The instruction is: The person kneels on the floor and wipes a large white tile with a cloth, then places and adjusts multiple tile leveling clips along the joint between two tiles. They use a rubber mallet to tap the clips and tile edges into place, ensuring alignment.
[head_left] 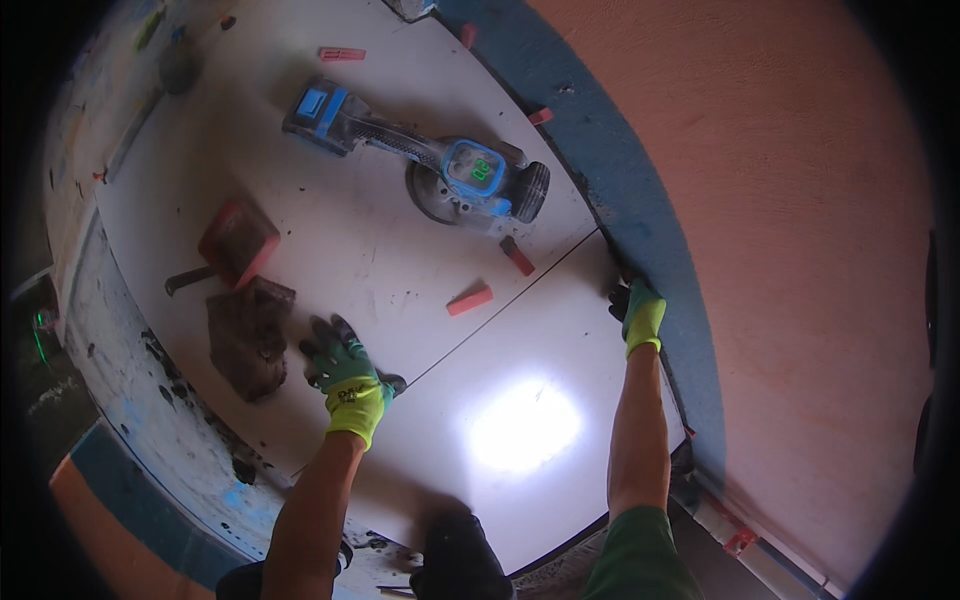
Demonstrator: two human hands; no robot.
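Note:
My left hand [350, 375], in a green and yellow work glove, lies on the large white tiles [400, 280] with its fingers spread. The thumb sits by the dark seam [490, 320] between two tiles. My right hand [640, 312], gloved alike, is at the tile edge along the wall. Its dark fingertips are curled, and whatever they may hold is hidden. A crumpled dark brown cloth [248, 340] lies left of my left hand. Nearer the seam are two red tile wedges [470, 300] [518, 257]. Beyond them rests a dusty blue-and-black cordless angle grinder [430, 155].
A red block-like tool [240, 243] with a dark handle lies at the left. Further red wedges [342, 54] [541, 116] are beyond the grinder and by the wall. The wall [780, 200] is orange with a blue lower band. A dark boot [460, 560] stands at the lower edge.

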